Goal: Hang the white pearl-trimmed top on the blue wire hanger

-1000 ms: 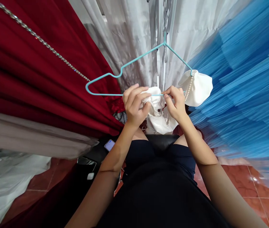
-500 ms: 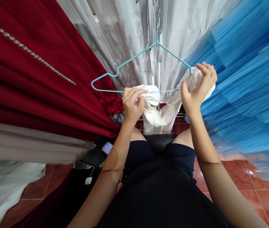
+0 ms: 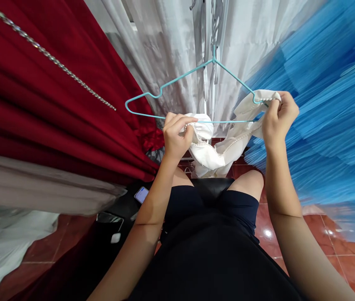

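Note:
A light-blue clothes hanger (image 3: 186, 72) hangs by its hook from a rail in front of me. Over its right shoulder lies one side of a white garment (image 3: 207, 156) edged with small pearl beads; the rest droops below the bottom bar. My left hand (image 3: 177, 131) pinches the garment's beaded edge, its fingers over the hanger's bottom bar. With closed fingers my right hand (image 3: 280, 119) grips the garment's beaded edge at the hanger's right end. The hanger's left shoulder is bare.
Red fabric (image 3: 80, 100) with a sparkling chain trim (image 3: 52, 62) hangs on the left. Blue tulle (image 3: 325, 125) fills the right side, and white cloth (image 3: 177, 50) hangs behind the hanger. A phone (image 3: 141, 194) lies on a black surface by my left thigh. The floor (image 3: 350, 263) is red tile.
My right hand has moved right and closed from spread fingers onto the garment's edge, drawing it over the hanger's right end. My left hand keeps its pinch.

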{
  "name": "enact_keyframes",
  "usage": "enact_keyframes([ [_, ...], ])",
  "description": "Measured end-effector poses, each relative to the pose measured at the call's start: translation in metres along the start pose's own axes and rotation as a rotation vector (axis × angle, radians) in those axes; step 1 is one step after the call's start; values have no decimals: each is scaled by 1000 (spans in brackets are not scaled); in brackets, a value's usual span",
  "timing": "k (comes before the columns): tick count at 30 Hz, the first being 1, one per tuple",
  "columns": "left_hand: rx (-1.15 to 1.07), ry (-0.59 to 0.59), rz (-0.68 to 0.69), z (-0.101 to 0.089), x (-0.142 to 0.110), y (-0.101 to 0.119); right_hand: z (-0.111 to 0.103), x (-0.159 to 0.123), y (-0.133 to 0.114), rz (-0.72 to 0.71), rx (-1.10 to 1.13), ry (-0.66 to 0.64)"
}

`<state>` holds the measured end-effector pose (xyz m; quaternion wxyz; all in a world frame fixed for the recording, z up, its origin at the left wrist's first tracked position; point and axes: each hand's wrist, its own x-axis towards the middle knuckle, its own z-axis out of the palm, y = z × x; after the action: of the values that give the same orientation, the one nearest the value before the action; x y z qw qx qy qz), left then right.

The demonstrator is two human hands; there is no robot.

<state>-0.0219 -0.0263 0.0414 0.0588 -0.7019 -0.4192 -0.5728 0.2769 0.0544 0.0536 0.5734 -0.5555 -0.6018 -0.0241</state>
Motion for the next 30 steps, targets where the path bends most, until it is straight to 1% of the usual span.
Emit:
enact_keyframes([
  [3,-1,-11,-26,4,-1,2,-5,12,18,134,65,124],
  [5,-17,-12,-45,7,-3,3,-11,10,32,159,115,197],
  [6,-30,-10,-52,9,-4,4,-14,5,38,141,134,242],
  [8,-51,-8,-65,12,-4,5,-24,-11,48,92,144,380],
  [11,-36,-36,-100,13,-4,3,-38,-38,51,13,146,603],
  [12,-31,-48,-112,14,-4,3,-43,-46,47,-36,161,634],
  [13,-28,-58,-121,14,-4,2,-46,-53,42,-96,184,637],
  [14,-28,-62,-127,14,-4,2,-49,-59,34,-158,207,615],
  [16,-29,-57,-132,15,-3,2,-50,-66,13,-245,232,520],
  [19,-40,-45,-134,18,-4,5,-40,-71,-24,-288,251,310],
  [21,-55,-49,-131,20,-5,7,-26,-72,-44,-324,265,111],
  [22,-57,-55,-132,20,-6,8,-17,-71,-51,-341,265,-9],
  [24,-45,-73,-139,20,-7,7,1,-70,-60,-347,237,-248],
  [25,-33,-81,-143,19,-8,6,10,-70,-62,-333,209,-337],
  [26,-21,-84,-145,18,-9,5,18,-70,-63,-309,175,-392],
  [27,-9,-87,-148,17,-10,3,26,-70,-63,-284,139,-417],
  [30,-2,-103,-128,12,-13,-1,37,-73,-63,-239,54,-383],
])
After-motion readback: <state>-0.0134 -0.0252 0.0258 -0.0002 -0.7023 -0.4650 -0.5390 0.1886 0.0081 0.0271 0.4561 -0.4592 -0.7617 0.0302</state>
